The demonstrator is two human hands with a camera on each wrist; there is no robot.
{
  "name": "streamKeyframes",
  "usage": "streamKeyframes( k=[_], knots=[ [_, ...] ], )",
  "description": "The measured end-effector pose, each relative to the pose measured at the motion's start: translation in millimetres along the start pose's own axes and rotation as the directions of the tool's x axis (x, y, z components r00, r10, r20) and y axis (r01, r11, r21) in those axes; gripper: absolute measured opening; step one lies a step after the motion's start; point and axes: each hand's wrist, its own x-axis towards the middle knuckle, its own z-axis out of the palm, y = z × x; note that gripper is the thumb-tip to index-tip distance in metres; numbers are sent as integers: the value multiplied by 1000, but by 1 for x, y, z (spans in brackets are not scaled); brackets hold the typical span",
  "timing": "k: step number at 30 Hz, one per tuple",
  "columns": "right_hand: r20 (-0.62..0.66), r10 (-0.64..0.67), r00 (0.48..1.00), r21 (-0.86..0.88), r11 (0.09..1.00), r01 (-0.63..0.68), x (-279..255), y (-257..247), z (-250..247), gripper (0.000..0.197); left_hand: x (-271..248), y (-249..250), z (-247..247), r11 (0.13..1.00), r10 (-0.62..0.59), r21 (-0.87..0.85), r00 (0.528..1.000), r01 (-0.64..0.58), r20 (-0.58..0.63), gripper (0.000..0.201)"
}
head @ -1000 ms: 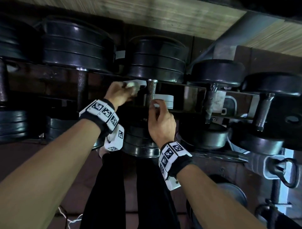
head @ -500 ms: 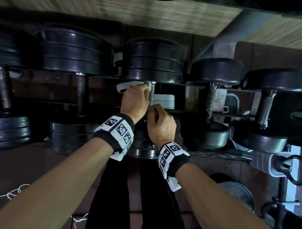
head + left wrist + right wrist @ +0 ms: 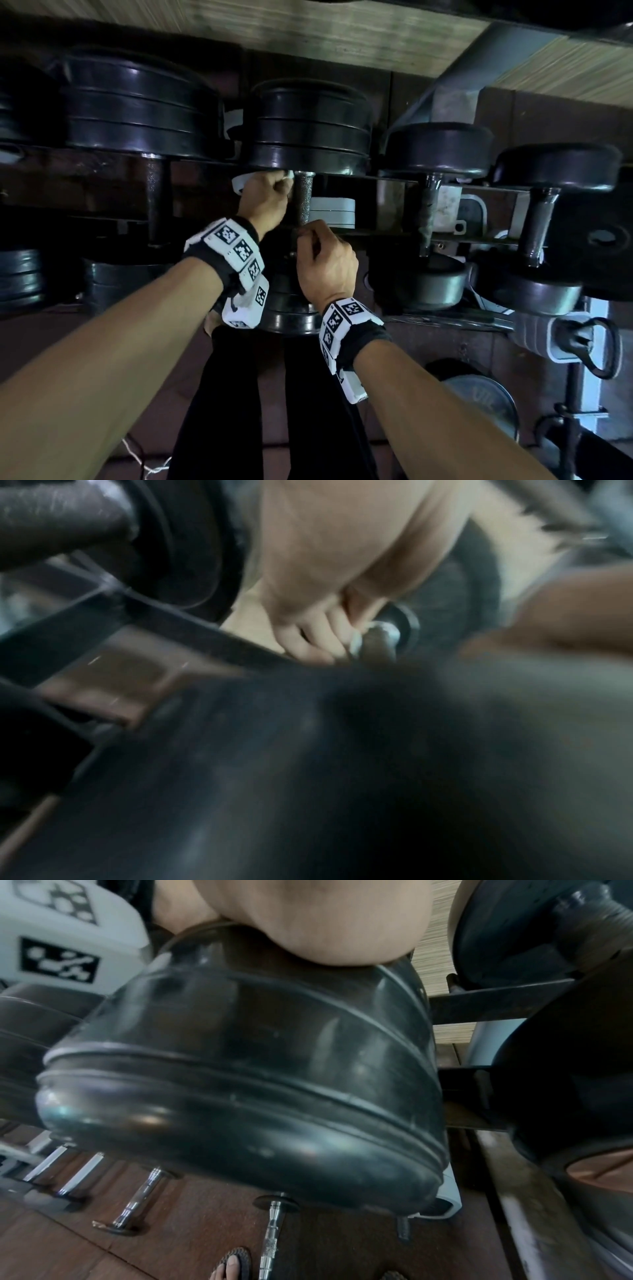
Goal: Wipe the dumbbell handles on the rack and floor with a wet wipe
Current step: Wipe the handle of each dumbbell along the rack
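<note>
Meanwhile, left hand [image 3: 265, 200] raised to handle [image 3: 303, 197] top since half a second earlier, clutching wet wipe [image 3: 287, 179], right hand [image 3: 325, 265] gripping handle's base as before.

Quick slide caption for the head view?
Left hand presses a white wipe to a racked dumbbell's handle; right hand grips its lower end.

Black dumbbell plates [image 3: 305, 133], knurled silver handle [image 3: 303, 198], white wipe [image 3: 289, 175]

Knurled dumbbell handle [image 3: 303, 197] on the rack, white wet wipe [image 3: 286, 178] pressed alongside.
</note>
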Motion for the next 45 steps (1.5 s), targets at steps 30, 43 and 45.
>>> streamKeyframes(
  k=[30, 43, 45],
  knots=[
    [-18, -32, 999, -27, 999, 31, -1, 6, 2, 38, -29, 6, 19, 973, 68, -187, 944, -134, -322, 25],
    [283, 134, 950, 437, 863, -252, 28, 5, -26, 22, -69, -1, -6, 942, 114, -310, 991, -128, -66, 18],
    [335, 86, 938, 431, 871, -234, 33, 1, -32, 19, -74, -3, -11, 909, 37, -414, 998, -52, -44, 14]
  ],
)
